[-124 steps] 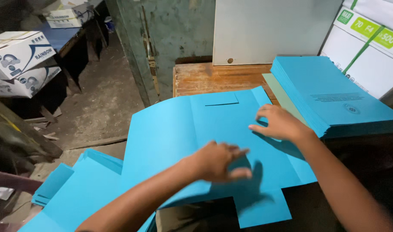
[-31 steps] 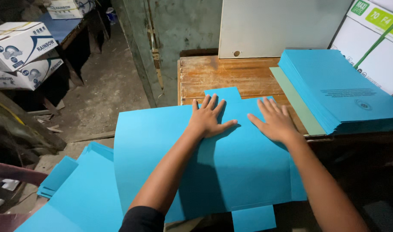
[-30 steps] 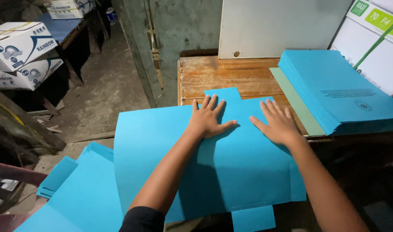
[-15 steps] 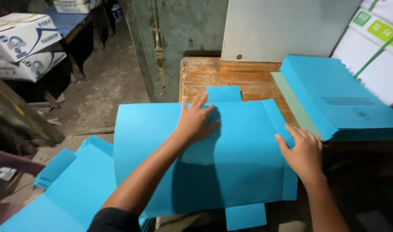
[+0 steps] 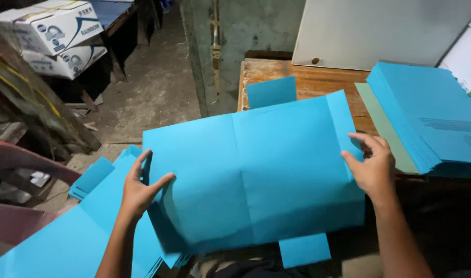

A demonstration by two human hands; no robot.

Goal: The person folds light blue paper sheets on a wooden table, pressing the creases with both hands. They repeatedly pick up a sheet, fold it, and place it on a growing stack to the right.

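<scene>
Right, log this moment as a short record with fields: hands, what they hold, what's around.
left hand: grips the left edge of the blue card sheet
right hand: grips the sheet's right edge
sheet: unfolded, creased down the middle, a tab at top and bottom
right of it: stack of blue folders on wooden table
lower left: pile of blue sheets
far left: cardboard boxes

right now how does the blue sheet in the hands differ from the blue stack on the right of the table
The blue sheet is one layer, opened flat with tabs at top and bottom; the blue stack is many layers piled thick. The sheet is gripped by the left hand and right hand at its side edges; the stack rests untouched on the wooden table. The sheet's face is plain; the stack's top bears dark print. Both share the same bright blue.
</scene>
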